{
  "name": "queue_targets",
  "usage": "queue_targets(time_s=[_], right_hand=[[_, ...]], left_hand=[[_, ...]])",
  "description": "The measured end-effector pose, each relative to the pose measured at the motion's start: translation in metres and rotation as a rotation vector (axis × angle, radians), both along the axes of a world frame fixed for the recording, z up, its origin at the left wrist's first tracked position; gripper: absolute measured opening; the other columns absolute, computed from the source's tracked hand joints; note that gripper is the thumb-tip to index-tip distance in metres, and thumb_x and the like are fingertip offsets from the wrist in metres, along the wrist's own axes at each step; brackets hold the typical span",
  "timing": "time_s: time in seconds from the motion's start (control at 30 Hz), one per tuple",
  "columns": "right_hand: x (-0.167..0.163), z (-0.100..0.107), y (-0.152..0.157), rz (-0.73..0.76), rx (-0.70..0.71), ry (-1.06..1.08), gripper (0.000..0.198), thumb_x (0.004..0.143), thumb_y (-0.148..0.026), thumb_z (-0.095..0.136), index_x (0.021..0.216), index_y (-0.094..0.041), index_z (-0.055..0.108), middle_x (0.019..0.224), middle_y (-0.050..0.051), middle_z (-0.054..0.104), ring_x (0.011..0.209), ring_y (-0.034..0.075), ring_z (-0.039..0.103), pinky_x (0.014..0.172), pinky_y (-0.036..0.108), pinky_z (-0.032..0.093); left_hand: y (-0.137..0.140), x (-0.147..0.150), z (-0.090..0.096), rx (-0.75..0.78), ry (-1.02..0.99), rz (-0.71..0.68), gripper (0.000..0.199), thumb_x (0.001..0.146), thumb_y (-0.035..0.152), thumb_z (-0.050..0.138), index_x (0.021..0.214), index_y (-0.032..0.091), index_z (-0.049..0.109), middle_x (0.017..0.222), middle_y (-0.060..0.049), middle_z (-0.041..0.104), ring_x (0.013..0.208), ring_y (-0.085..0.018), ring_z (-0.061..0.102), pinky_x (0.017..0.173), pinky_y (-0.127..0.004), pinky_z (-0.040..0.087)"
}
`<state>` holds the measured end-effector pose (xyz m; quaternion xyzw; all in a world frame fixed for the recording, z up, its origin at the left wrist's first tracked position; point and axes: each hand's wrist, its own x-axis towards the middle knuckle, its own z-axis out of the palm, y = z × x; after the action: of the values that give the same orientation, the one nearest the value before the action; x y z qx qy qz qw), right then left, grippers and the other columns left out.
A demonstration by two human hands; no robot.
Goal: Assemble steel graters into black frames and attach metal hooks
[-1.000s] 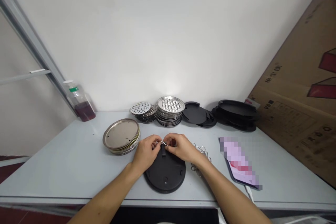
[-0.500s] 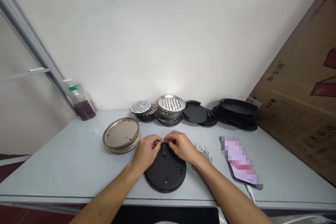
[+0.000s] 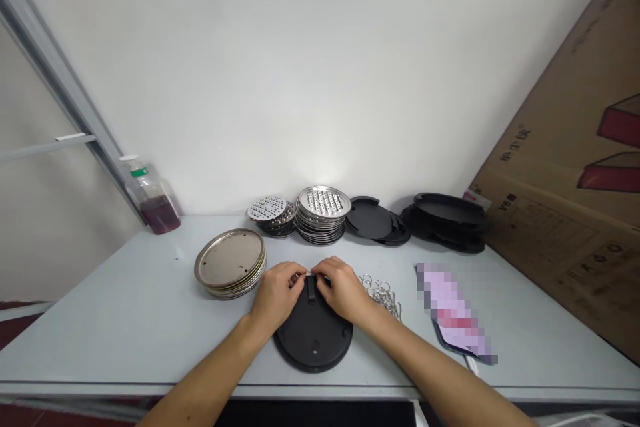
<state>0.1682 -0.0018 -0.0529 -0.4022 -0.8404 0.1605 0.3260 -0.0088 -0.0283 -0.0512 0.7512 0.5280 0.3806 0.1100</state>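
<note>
A round black plastic disc lies flat on the table near its front edge, with a raised tab at its far end. At that end my left hand and my right hand meet, both closed with fingertips pinched. Between the fingertips shows a sliver of a small metal ring, mostly hidden, right by the tab. Beyond my right wrist lies a heap of metal rings, partly covered by the forearm.
Left stands a stack of round metal plates. Along the wall are grater discs, smaller grater discs, black plastic discs and more black discs. A phone, bottle and cardboard box flank them.
Both hands stay pinched at the far end of the black disc, with only slight finger movement. The whole view has shifted a little.
</note>
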Motion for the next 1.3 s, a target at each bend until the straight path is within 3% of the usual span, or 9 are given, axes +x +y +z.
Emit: queue_targets(time_s=[0.2,0.63,0.93,1.3], right_hand=[[0.004,-0.01,-0.006,-0.027,0.025,0.145,0.033,0.083,-0.003,0.053,0.102,-0.023,0.071,0.092,0.006,0.068,0.09,0.021,0.058,0.083,0.035,0.048],[0.004,-0.016,-0.004,-0.012,-0.015,0.164,0.031,0.08,-0.002,0.053,0.093,-0.022,0.073,0.091,0.006,0.066,0.091,0.021,0.058,0.084,0.034,0.047],[0.002,-0.015,-0.005,-0.005,0.003,0.176,0.031,0.079,0.0,0.052,0.09,-0.02,0.072,0.087,0.005,0.066,0.088,0.021,0.056,0.083,0.035,0.047],[0.001,-0.016,-0.008,-0.058,-0.009,0.162,0.03,0.077,-0.001,0.055,0.089,-0.02,0.074,0.088,0.006,0.066,0.088,0.021,0.056,0.082,0.035,0.047]], left_hand=[[-0.001,0.0,0.002,0.016,0.033,-0.003,0.014,0.084,0.011,0.059,0.085,0.02,0.069,0.076,-0.001,0.069,0.067,-0.015,0.061,0.067,-0.027,0.048],[-0.005,0.001,0.006,-0.021,0.076,-0.017,0.022,0.089,0.012,0.055,0.098,0.021,0.073,0.095,-0.004,0.075,0.086,-0.02,0.069,0.081,-0.034,0.053],[-0.038,0.016,0.0,0.005,0.144,0.014,0.039,0.091,0.021,0.055,0.13,0.019,0.055,0.119,-0.012,0.063,0.111,-0.027,0.057,0.097,-0.046,0.049],[-0.038,0.013,-0.001,-0.028,0.129,-0.049,0.047,0.089,0.031,0.063,0.133,0.021,0.053,0.121,-0.011,0.059,0.115,-0.028,0.052,0.102,-0.047,0.046]])
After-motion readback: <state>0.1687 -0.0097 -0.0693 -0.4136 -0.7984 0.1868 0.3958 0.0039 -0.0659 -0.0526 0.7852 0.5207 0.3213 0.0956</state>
